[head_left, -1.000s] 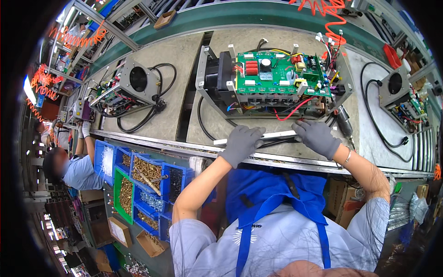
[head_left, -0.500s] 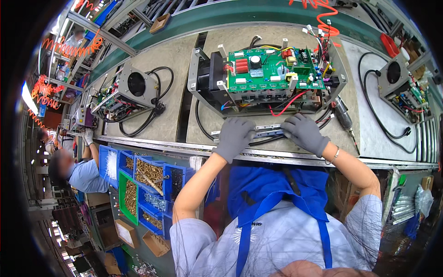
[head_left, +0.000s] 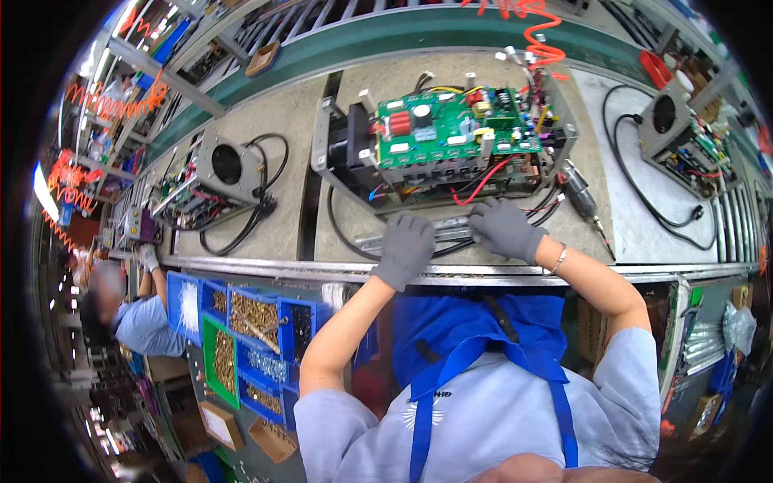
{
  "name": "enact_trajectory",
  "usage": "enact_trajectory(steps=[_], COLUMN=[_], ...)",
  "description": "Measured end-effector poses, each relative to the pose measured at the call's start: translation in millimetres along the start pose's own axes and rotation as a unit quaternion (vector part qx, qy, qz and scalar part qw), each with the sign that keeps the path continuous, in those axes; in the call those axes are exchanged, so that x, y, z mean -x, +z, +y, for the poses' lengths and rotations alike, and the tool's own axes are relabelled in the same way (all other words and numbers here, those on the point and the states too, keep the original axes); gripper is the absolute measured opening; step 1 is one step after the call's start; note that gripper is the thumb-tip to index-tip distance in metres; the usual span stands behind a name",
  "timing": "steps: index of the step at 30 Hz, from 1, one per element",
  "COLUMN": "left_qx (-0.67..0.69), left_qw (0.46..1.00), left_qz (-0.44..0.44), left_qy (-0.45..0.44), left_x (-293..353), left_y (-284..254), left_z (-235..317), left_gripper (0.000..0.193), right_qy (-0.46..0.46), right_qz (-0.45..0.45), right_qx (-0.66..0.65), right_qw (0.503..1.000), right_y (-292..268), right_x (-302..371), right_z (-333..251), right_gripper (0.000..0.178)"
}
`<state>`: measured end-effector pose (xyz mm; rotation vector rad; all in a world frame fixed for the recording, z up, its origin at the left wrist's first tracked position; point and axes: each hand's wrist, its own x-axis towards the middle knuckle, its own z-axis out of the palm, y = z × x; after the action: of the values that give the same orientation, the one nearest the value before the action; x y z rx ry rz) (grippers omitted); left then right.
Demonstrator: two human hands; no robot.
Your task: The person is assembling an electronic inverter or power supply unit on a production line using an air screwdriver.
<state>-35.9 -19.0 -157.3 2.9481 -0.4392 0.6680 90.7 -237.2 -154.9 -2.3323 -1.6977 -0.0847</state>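
A narrow silver-grey metal bar [head_left: 452, 229] lies crosswise near the bench's front edge, in front of an open metal chassis [head_left: 322, 161] with a green circuit board [head_left: 443, 143] on top. My left hand [head_left: 406, 248], in a grey glove, is closed over the bar, whose left end sticks out past it. Further right, my gloved right hand [head_left: 507, 231] has its fingers bent onto the bar's other end. Both sets of fingertips are partly hidden. A black cable [head_left: 342, 229] runs round the chassis and passes by the bar. Red and black wires hang from the board's front.
To the right lies a power screwdriver [head_left: 580, 193]. Similar units stand at left [head_left: 221, 173] and right [head_left: 676, 133] with black cables. Blue bins [head_left: 282, 310] and a green bin [head_left: 211, 362] of screws sit below left. A co-worker [head_left: 145, 322] is at far left.
The whole view has shifted a little, so the bench things sit further left. More of the bar shows beyond my left hand. Both hands stay at the bar.
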Motion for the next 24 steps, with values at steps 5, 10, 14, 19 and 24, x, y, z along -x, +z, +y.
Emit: enact_trajectory(steps=[5,10,14,19,24], left_qx=[0.037,0.13,0.258,0.334,0.617], left_qw=[0.997,0.986,0.915,0.912,0.71], left_qz=[0.065,-0.043,-0.266,-0.136,0.022], left_qy=[0.003,-0.1,-0.158,-0.194,-0.338], left_x=[-15.2,-22.1,-31.6,-31.1,-32.2], left_y=[-27.9,-71.9,-113.7,-176.1,-214.8], left_z=[4.6,24.3,24.0,2.4,-23.8], left_gripper=[0.018,0.042,0.034,0.033,0.043], right_qy=[0.008,-0.01,-0.057,0.017,0.215], right_qz=[0.088,0.106,0.139,0.245,0.348], right_qx=[0.01,0.018,0.004,0.041,-0.216], right_qw=[0.996,0.994,0.989,0.969,0.886], right_y=[2.9,-36.9,-98.4,-197.0,-219.7], right_x=[6.7,26.7,28.9,31.6,2.0], right_z=[-5.4,-21.6,-38.7,-16.1,50.0], right_gripper=[0.017,0.021,0.032,0.041,0.055])
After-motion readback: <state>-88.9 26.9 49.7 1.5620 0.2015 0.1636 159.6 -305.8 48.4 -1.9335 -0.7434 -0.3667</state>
